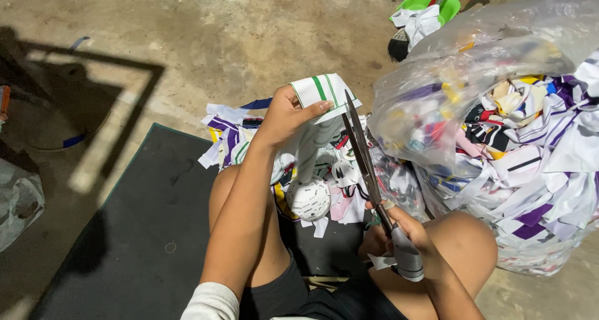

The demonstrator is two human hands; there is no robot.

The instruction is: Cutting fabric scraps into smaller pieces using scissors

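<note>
My left hand (286,115) holds up a white cloth piece with green stripes (324,92) by its left edge. My right hand (394,232) grips the wrapped handles of large dark scissors (362,154), whose long blades point up beside the cloth's right edge. Whether the blades touch the cloth I cannot tell. Both hands are raised above my bent knees, over a pile of cut scraps (312,189).
A big clear plastic bag (499,126) stuffed with white, purple and yellow fabric scraps stands at the right. I sit on a dark mat (150,232) on a concrete floor. A green dustpan with a brush (424,8) lies at the far top right.
</note>
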